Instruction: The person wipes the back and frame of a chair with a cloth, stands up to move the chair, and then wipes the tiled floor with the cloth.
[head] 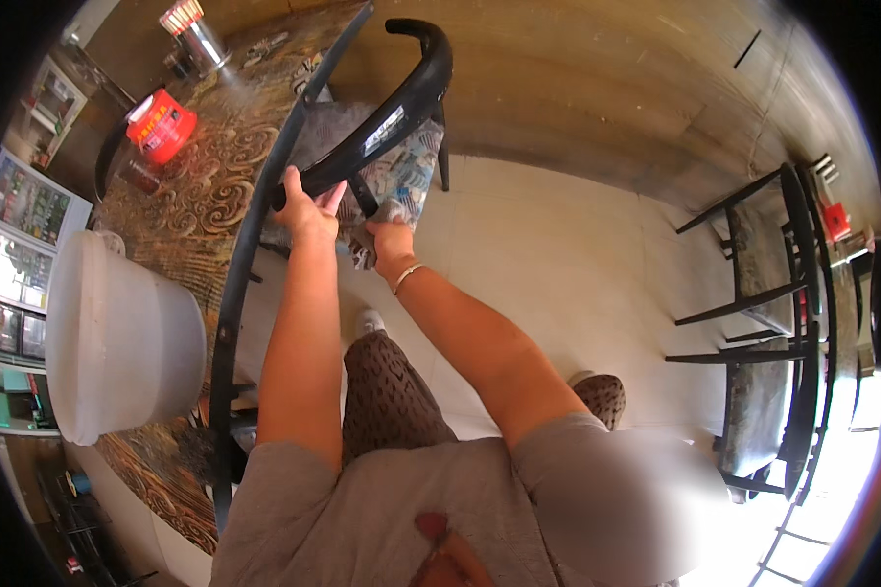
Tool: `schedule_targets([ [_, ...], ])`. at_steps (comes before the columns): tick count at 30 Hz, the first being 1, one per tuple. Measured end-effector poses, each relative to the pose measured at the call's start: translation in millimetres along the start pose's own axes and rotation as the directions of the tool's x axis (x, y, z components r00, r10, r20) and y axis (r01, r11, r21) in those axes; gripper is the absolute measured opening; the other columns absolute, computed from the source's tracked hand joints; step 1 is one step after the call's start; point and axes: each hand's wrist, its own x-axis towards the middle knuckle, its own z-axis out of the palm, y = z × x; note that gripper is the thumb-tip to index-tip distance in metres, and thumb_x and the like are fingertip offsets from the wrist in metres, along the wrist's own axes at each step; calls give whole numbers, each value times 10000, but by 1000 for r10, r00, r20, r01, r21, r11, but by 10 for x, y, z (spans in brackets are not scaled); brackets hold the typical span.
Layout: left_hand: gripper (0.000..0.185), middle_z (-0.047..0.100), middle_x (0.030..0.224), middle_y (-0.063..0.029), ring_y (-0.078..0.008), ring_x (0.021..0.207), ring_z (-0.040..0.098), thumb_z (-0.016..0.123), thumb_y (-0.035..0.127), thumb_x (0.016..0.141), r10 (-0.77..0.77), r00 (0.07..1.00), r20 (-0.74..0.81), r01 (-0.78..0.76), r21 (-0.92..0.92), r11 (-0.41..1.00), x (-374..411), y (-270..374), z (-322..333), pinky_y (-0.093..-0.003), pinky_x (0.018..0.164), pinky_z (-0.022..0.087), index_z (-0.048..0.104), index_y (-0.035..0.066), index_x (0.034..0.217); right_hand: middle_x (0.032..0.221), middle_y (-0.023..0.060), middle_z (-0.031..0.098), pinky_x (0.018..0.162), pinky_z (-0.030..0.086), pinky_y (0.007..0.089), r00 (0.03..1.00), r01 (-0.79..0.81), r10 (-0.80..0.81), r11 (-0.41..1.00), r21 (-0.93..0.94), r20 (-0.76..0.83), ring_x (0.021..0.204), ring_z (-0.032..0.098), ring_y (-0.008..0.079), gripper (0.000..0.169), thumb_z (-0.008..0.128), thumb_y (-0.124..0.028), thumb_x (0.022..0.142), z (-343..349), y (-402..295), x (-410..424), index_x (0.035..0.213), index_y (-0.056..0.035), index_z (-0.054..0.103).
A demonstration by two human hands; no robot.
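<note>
A chair with a glossy black curved back rail [411, 106] stands against the table, its seat [415, 165] covered in patterned fabric. My left hand [310, 214] grips the near end of that rail, thumb over the top and fingers beneath. Bunched in my right hand [394, 241] is a greyish cloth [363, 253], at the near edge of the seat by a black chair post [362, 194]. Part of the cloth is hidden by my fingers. A bracelet [407, 277] circles my right wrist.
Left of me runs a swirl-patterned wooden table [191, 242] with a dark edge. On it are a white plastic bucket [139, 337], a red container [163, 128] and a metal holder of sticks [204, 44]. More black chairs [763, 293] stand to the right, across the tiled floor [543, 257].
</note>
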Motion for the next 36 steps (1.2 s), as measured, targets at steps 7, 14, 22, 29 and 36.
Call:
schedule_targets([
  [7,882,453,1062,-234,-346,811,570,727,343,729,-96,994,-56,102,112,988,30,14,44,-454,617,585,105,38,1275,984,162,596,696,502,431,959,-180,159,981,70,235,868,600,300,263,580,-59,809,-403,-121,400,1054,2,507],
  [14,651,514,1024,-149,-262,762,584,641,450,789,-49,997,55,34,253,967,-149,13,-336,-389,645,520,336,60,1211,1024,115,598,781,475,400,998,-59,59,962,267,11,922,571,283,265,547,-100,820,-2046,-959,-423,1073,-20,543],
  [22,219,539,887,-21,-131,661,539,617,144,824,-133,980,151,34,528,848,-656,-263,-1452,-262,556,449,527,105,1020,1005,100,607,752,463,439,874,485,-407,768,418,-267,910,568,302,241,552,-142,797,-4181,-1945,-1939,1026,-68,562],
  [29,162,543,815,-3,-126,663,519,608,78,827,-82,955,284,-66,476,877,-1129,-124,-1381,-259,559,424,555,109,977,1194,135,518,900,410,475,698,708,-475,570,417,-536,1112,475,332,405,509,-163,819,-5110,-1974,-3178,1202,-40,464],
  [36,183,535,848,-8,-107,630,519,605,116,840,-57,928,367,-139,485,864,-1335,-94,-1362,-231,545,422,532,80,1005,1143,132,555,868,417,465,686,728,-524,474,496,-505,1074,502,318,369,525,-162,798,-5532,-1708,-3421,1148,-43,513],
])
